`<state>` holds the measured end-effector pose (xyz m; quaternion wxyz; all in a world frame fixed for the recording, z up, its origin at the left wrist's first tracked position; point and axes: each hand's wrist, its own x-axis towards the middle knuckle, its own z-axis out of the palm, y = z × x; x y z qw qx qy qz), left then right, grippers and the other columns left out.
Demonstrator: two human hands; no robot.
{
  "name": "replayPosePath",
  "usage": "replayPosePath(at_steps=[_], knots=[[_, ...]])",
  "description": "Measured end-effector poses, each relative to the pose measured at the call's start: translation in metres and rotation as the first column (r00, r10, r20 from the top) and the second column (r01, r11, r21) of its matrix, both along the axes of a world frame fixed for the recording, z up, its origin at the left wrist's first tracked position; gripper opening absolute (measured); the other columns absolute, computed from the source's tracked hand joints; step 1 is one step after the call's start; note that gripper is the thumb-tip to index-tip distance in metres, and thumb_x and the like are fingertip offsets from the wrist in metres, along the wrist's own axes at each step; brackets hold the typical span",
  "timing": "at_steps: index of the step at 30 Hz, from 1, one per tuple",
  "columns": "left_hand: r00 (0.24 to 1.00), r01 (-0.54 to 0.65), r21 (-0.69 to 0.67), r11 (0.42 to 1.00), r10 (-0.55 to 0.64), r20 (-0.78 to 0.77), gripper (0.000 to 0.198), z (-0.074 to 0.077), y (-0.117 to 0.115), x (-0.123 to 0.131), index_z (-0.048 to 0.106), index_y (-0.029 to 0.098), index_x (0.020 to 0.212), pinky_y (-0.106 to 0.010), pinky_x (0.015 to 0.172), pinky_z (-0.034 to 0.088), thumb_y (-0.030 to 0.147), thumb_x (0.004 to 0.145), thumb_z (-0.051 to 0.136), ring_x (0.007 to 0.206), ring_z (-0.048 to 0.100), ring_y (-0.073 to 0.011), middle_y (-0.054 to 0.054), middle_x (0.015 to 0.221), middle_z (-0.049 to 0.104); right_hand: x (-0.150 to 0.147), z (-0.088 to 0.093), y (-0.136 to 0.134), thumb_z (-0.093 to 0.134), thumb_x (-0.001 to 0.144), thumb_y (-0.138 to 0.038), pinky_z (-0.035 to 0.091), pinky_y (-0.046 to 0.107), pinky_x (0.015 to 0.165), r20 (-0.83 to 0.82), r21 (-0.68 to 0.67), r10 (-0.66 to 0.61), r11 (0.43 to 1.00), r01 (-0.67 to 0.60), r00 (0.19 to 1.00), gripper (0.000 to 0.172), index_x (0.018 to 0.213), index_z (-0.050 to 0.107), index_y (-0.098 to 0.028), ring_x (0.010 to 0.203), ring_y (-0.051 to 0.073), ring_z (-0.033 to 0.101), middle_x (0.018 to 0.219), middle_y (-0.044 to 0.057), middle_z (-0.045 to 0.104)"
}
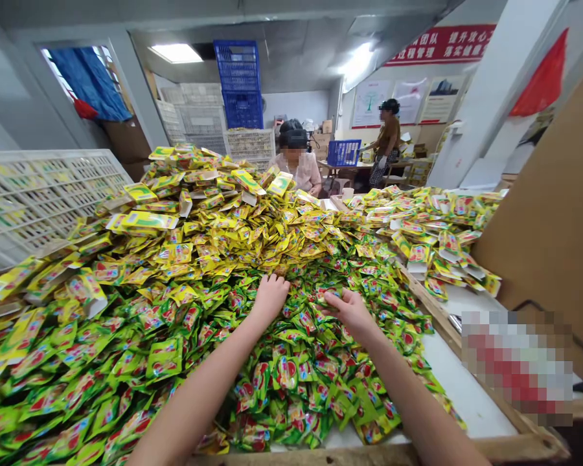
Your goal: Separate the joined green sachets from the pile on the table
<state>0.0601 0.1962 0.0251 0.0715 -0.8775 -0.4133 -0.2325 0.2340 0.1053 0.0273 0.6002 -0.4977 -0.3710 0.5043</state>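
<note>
Green sachets with red pictures cover the near part of a white, wood-edged table, and yellow sachets are heaped behind them. My left hand reaches into the pile where green meets yellow, its fingers bent down; whether it grips anything is hidden. To its right, my right hand pinches a green sachet between thumb and fingers, just above the other green ones. Small yellow boxes, some with open flaps, lie on the heap at the left.
A white crate stands at the left. A wooden rim separates the piles from a side surface with more boxes. Cardboard rises at the right. One person sits opposite; another stands farther back.
</note>
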Motion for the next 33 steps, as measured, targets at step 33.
replayPosePath(at_steps=[33], knots=[[0.774,-0.592,0.058,0.804,0.548,0.317,0.032,0.132,0.120,-0.229,0.056,0.000,0.107,-0.045,0.101,0.037,0.016,0.080,0.058,0.118,0.049,-0.0258,-0.010,0.119,0.057,-0.020,-0.033,-0.020,0.080,0.058,-0.048,0.057,0.030,0.074,-0.144,-0.246,0.186,0.945,-0.217,0.972,0.033,0.073,0.072,-0.020,0.075,0.021,0.070,0.078,0.005,0.075]])
